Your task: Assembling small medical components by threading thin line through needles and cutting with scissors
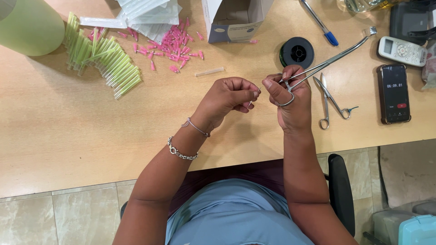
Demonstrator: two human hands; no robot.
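A pale wooden table [68, 136] fills the upper part of the view, with beige floor tiles below its near edge and a black chair arm at the lower right. A seated person in a blue top reaches both arms up over the near edge.

The right hand [290, 97] is closed around a pair of steel forceps [327, 61], fingers through the ring handles. The forceps' long axis runs diagonally, from the handles in the hand up and to the right, the tip pointing toward the table's far right corner. The left hand [227, 95] is curled shut, thumb and fingertips pinched just beside the right hand; whatever it pinches is too small to make out, though a thin sliver shows near the fingertips.

A second pair of scissor-like forceps [331, 100] lies flat just right of the right hand. Beyond the hands sit a black wire spool [297, 52], a clear tube [210, 71], scattered pink caps [175, 47] and a heap of green-tipped needles [102, 56]. A white box [234, 20], clear packets, a green container and a pen are cut off by the top edge. At right lie a phone [393, 93] and a remote control [403, 51].

The wide left half of the table near the person is open.
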